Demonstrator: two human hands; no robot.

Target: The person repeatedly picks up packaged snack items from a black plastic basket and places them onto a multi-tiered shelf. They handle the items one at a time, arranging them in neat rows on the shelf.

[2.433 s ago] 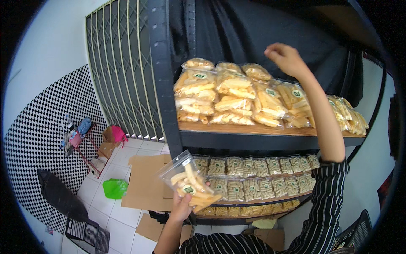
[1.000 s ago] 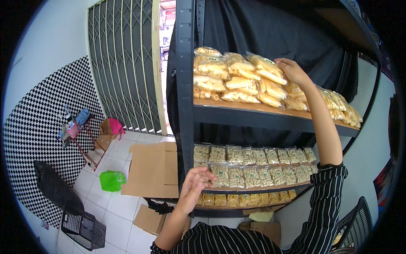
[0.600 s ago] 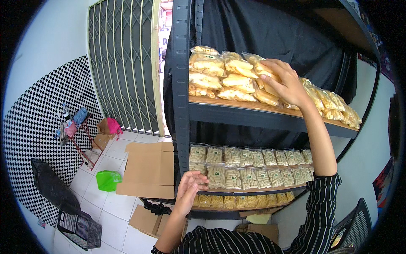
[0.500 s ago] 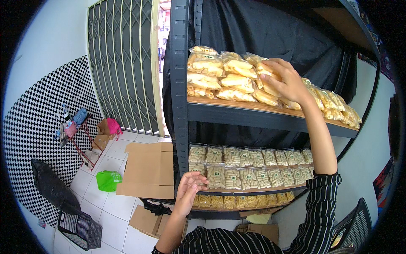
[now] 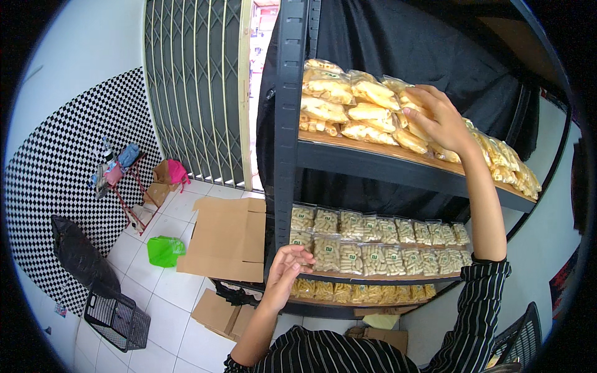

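Note:
On the upper shelf [image 5: 385, 155], clear bags of pale yellow tube-shaped snacks [image 5: 326, 88] are stacked two high. My right hand [image 5: 443, 124] reaches up and rests against the front of this stack, fingers stretched over a bag [image 5: 410, 99] and thumb apart below them. Lower down, my left hand [image 5: 286, 273] hovers by the left end of the middle shelf, its fingers loosely bent and apart with nothing seen in them. Just beyond it stand rows of clear packs of small pale sticks [image 5: 326, 255].
A dark shelf post [image 5: 289, 124] rises at the left of the rack. Yellow snack packs [image 5: 348, 292] line the bottom shelf. Left of the rack are an open cardboard box [image 5: 227, 239], a green bag [image 5: 165, 250] and a black basket [image 5: 118, 320]. Another black basket [image 5: 522, 339] stands at right.
The view has shifted slightly, so the rack appears further right. My right hand stays against the same part of the bag stack, and my left hand keeps its place near the middle shelf.

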